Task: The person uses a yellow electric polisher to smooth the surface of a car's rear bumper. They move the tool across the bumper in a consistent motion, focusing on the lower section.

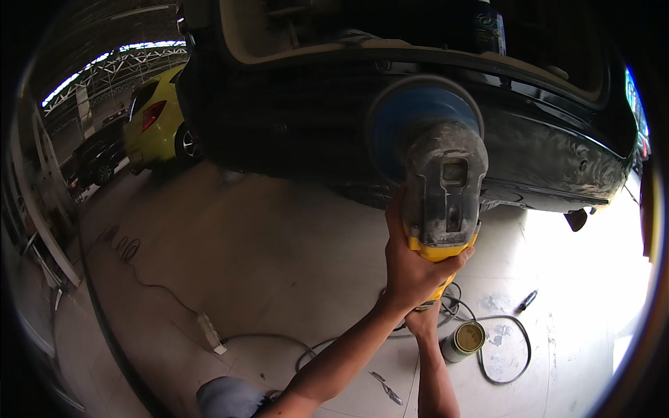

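A yellow and black power polisher [444, 193] with a round blue pad [413, 112] is held up in both hands. My left hand [418, 266] wraps around the front of its body, just behind the dusty gear housing. Behind it, my right hand [422, 316] grips the rear part, mostly hidden by the tool and left wrist. The pad is at the black rear bumper [549, 151] of a car; whether it touches is hidden. Swirled dull marks cover the bumper's right side. A bottle [490, 31] stands in the opening above the bumper.
An open metal can [468, 338] stands on the floor beside a looped cable [528, 345]. A power strip [210, 334] lies at left with cords. A small dark object [528, 300] and a scrap [387, 389] lie nearby. A yellow car [162, 120] is parked at back left.
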A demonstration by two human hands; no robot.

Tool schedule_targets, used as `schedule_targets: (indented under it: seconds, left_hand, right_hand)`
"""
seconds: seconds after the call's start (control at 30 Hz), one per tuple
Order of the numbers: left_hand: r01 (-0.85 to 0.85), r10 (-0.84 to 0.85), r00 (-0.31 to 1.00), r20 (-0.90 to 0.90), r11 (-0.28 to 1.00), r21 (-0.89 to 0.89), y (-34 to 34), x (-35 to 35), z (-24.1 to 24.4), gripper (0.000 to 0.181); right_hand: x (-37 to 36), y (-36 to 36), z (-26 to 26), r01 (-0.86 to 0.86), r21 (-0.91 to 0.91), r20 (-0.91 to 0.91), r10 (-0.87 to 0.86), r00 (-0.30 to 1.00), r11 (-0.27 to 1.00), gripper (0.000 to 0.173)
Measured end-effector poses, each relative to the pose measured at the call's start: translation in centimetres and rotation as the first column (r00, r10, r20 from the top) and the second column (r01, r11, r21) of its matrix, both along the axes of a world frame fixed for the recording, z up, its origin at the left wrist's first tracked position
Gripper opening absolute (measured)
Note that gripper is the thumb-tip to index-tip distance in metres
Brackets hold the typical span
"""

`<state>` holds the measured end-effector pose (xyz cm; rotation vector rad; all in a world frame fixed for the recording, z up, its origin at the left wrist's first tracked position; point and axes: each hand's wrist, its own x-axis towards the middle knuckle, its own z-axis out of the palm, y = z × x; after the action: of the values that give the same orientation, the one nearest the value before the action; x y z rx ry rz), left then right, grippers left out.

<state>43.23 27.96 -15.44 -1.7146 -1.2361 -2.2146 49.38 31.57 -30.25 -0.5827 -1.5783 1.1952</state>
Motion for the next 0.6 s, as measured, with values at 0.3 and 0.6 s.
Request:
schedule_targets:
  seconds: [0.3,0.6]
  left_hand:
    - [0.038,-0.047,0.97,0.236,0.998,0.041,-3.3,-5.5,1.2,0.078]
    - [-0.174,0.145,0.918,0.369,0.983,0.049,-7.0,-12.5,1.3,0.074]
  right_hand:
    - [-4.4,-0.5,1.4,-0.084,0.106,0.169,0.065,0.983,0.991,0.023]
    - [-10.0,-1.7,2.8,-0.121,0.207,0.328,0.048,0.944,0.971,0.028]
